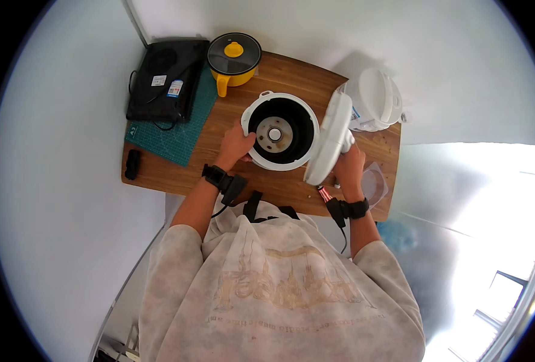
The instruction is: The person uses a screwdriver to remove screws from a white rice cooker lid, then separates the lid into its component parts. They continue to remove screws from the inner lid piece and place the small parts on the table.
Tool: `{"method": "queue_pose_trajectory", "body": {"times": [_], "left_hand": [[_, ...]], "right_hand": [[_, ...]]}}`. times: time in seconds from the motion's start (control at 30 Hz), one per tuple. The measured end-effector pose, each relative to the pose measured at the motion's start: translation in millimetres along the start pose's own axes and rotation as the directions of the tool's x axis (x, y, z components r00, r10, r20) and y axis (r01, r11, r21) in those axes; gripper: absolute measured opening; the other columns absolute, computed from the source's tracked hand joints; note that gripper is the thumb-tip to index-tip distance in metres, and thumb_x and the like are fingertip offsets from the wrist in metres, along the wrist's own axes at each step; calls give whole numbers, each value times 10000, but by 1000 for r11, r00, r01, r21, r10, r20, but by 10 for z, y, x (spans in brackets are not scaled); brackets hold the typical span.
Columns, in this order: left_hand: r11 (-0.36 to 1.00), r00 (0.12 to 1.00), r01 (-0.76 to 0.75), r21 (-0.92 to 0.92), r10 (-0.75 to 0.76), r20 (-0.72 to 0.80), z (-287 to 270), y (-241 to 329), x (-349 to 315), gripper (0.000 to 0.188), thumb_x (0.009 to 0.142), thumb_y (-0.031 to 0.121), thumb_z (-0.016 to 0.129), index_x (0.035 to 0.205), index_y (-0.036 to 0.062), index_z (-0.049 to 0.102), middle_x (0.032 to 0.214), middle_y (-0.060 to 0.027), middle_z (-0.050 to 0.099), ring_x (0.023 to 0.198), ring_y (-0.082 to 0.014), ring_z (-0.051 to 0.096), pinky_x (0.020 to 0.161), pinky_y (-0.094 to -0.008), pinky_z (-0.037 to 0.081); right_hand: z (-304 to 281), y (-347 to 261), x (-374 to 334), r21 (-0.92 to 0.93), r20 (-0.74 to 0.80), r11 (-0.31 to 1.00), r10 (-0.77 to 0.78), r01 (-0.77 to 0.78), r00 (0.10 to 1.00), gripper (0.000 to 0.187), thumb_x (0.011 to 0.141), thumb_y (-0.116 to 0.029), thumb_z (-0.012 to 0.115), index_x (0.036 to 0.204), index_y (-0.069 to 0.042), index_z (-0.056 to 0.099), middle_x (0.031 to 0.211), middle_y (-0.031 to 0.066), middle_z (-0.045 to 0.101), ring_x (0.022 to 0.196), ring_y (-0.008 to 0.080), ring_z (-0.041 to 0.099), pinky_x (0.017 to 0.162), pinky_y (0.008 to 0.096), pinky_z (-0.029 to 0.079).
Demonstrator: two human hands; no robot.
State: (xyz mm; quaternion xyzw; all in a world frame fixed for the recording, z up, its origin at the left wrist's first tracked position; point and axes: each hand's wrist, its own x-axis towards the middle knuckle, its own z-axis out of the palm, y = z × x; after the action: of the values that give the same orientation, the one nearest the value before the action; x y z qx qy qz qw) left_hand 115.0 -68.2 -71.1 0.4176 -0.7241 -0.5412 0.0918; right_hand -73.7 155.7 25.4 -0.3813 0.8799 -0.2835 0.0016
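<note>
In front of me stands a white round electric cooker (308, 114), its top uncovered. Inside are black walls, and a pale metal heating plate (282, 142) with a round centre button shows at the bottom. My left hand (238, 145) grips the cooker's near-left rim, thumb over the edge and fingers on the outside. My right hand (350, 168) holds the white lid (326, 145) by its outer side. The lid is tipped nearly on edge just right of the cooker, and part of my right fingers is hidden behind it.
A yellow pot (234, 77) with a dark lid stands at the back. At left, a black flat appliance (165, 90) lies partly over a green cutting mat (180, 145), near a small black object (133, 164). A white lidded appliance (373, 96) and a clear plastic container (373, 184) are at right.
</note>
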Motion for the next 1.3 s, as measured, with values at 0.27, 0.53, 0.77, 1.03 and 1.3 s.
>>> {"method": "queue_pose_trajectory", "body": {"times": [0.27, 0.53, 0.77, 1.03, 1.3], "left_hand": [[998, 998, 57, -21, -56, 37, -14, -102, 162, 572, 847, 242, 639, 1349, 7, 496, 1028, -298, 704, 911, -442, 705, 785, -486, 590], [980, 992, -109, 166, 117, -37, 33, -253, 341, 586, 833, 299, 660, 1343, 41, 532, 1105, -290, 691, 1037, -488, 651, 913, -531, 529], [978, 996, -81, 191, 89, -30, 10, -191, 307, 562, 837, 297, 660, 1327, 44, 551, 1112, -278, 695, 1049, -480, 650, 922, -523, 526], [981, 994, -99, 165, 106, -32, 28, -257, 334, 546, 839, 292, 652, 1318, 47, 558, 1100, -274, 700, 1034, -464, 662, 896, -524, 534], [968, 991, -116, 223, 128, -44, 6, -202, 392, 557, 841, 285, 648, 1341, 67, 540, 1097, -256, 708, 1001, -449, 681, 881, -517, 549]], "right_hand": [[33, -261, 308, -83, 140, 992, -82, 94, 987, 300, 837, -203, 696, 985, 15, 552, 739, 263, 666, 713, 469, 655, 665, 556, 519], [103, -364, 227, -199, 202, 969, -103, 144, 974, 297, 832, -190, 711, 949, 18, 534, 741, 259, 670, 687, 444, 662, 637, 527, 536], [-1, -303, 159, -88, 137, 995, -36, 48, 990, 278, 847, -178, 701, 991, -5, 538, 758, 243, 673, 707, 456, 652, 651, 543, 514], [-47, -209, 112, 7, 154, 998, -66, 66, 986, 284, 852, -176, 704, 1028, -21, 544, 773, 243, 670, 734, 452, 653, 660, 544, 506], [-61, -210, 206, -23, 226, 990, -132, 141, 965, 319, 833, -194, 726, 1005, 8, 551, 769, 240, 670, 733, 442, 656, 667, 517, 520]]}}
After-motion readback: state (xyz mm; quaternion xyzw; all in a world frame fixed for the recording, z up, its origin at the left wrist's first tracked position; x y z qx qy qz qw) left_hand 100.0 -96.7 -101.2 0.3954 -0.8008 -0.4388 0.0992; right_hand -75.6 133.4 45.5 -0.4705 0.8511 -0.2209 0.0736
